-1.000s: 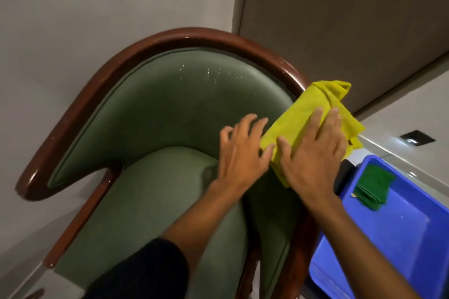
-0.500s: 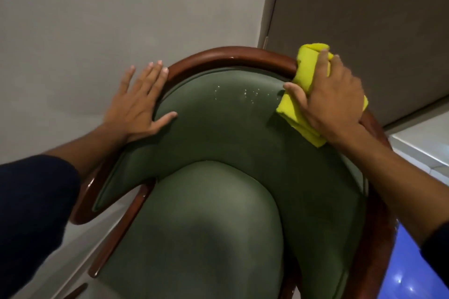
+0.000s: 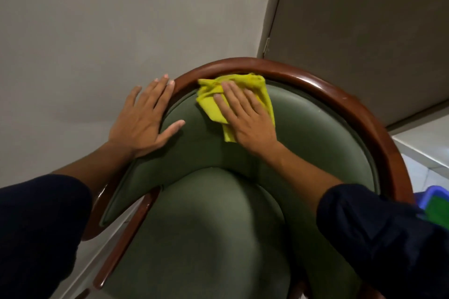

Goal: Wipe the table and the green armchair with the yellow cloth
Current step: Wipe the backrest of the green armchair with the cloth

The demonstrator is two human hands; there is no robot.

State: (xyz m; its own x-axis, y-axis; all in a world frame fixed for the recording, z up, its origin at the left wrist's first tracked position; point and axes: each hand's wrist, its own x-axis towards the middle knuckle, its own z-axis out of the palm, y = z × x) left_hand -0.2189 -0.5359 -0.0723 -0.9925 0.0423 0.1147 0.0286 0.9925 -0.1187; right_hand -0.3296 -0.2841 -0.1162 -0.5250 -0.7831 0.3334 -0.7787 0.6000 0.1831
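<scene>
The green armchair (image 3: 315, 133) with its curved brown wooden rim fills the lower middle of the view. The yellow cloth (image 3: 211, 102) lies crumpled on the upper inside of the backrest, just under the rim. My right hand (image 3: 245, 116) presses flat on the cloth and covers its lower right part. My left hand (image 3: 143, 119) rests flat on the left part of the rim and backrest, fingers apart, holding nothing. The table is not in view.
A pale wall stands close behind the chair, with a darker door panel (image 3: 364, 31) at the upper right. A blue bin (image 3: 435, 195) with something green inside shows at the right edge behind my sleeve. Light floor shows at the lower left.
My right hand has slid the yellow cloth leftward from the right side of the rim to the top middle of the backrest. My left hand stays on the left rim.
</scene>
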